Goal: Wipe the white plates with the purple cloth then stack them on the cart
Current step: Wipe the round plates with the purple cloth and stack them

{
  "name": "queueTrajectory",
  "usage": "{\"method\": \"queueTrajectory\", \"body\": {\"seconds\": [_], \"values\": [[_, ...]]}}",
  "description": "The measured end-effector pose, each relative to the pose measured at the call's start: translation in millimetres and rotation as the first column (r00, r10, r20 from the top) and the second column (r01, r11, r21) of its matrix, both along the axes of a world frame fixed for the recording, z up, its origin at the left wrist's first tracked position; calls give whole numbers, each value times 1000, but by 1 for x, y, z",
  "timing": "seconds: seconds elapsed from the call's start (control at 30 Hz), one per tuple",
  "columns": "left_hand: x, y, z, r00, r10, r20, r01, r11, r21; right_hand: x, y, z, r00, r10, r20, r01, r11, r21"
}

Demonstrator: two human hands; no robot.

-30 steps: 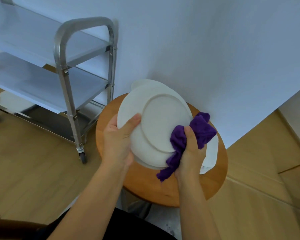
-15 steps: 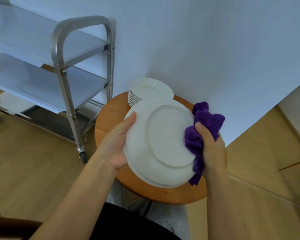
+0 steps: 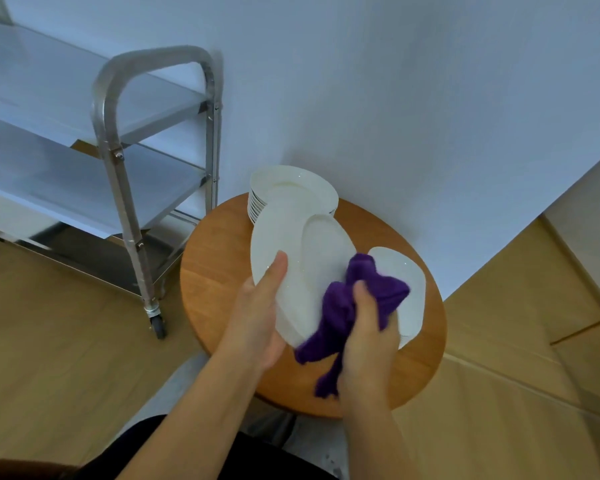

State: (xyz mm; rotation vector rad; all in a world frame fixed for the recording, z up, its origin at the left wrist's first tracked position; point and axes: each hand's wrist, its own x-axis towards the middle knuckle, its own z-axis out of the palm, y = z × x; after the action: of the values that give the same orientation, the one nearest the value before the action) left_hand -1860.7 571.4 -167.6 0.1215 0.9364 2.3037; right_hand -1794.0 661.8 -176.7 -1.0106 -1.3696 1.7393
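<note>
the left hand (image 3: 257, 317) grips a white plate (image 3: 291, 251) by its near rim, thumb lying across the underside, which faces the camera; the plate is tilted and held above the round wooden table (image 3: 215, 271). the right hand (image 3: 364, 327) clutches the purple cloth (image 3: 354, 299), fingers curled round it, and presses it against the plate's lower right part, a tail of cloth hanging down beside the wrist. on the table's far side, against the wall, stands a stack of plates (image 3: 284, 188). on the table's right side, partly hidden behind the cloth, lies another white plate or low pile (image 3: 406, 282); which one cannot be told. left of the table stands the steel cart (image 3: 118, 161) on casters, and something white shows on its lowest shelf.
</note>
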Motion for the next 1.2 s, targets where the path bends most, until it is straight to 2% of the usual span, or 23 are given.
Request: {"method": "queueTrajectory", "body": {"seconds": [0.07,0.1,0.2,0.27,0.43,0.53,0.7,0.8,0.9,0.97,1.03,1.07,1.13,1.2], "values": [[3,-4,-1,996,-77,-49,77,997,-8,-1,22,12,999,-48,-20,49,999,8],[6,-5,-1,990,-122,-74,121,992,-21,-4,31,19,998,-56,9,55,995,79],[11,-1,3,963,-215,-162,202,975,-90,-17,40,31,989,40,143,-87,937,338],[11,2,5,957,-224,-186,203,971,-128,-23,31,36,973,132,190,-203,883,424],[12,-2,-2,990,-96,-99,84,989,-119,-22,4,26,895,410,177,-441,750,492],[16,-4,-6,997,28,-71,-36,992,-117,-15,-7,18,833,508,220,-535,635,557],[13,-9,-11,985,107,136,-92,989,-113,3,-18,1,791,462,401,-599,450,662],[7,-19,-12,968,65,244,-66,998,-4,19,-19,-14,813,396,427,-569,381,729],[3,-24,-12,975,41,218,-46,999,19,30,-15,-21,845,385,371,-522,442,729],[1,-28,-12,981,36,190,-42,999,25,33,-9,-20,918,330,221,-387,619,683],[-3,-35,-11,989,40,144,-46,998,41,28,1,-13,974,225,36,-213,848,485],[-5,-39,-10,993,38,110,-43,998,51,22,6,-7,986,168,-10,-148,897,417],[-7,-43,-8,1000,-13,28,12,999,49,8,11,9,986,166,7,-154,893,423],[-5,-41,-8,997,-72,-13,72,996,44,-7,5,22,958,266,104,-281,809,516]]}}
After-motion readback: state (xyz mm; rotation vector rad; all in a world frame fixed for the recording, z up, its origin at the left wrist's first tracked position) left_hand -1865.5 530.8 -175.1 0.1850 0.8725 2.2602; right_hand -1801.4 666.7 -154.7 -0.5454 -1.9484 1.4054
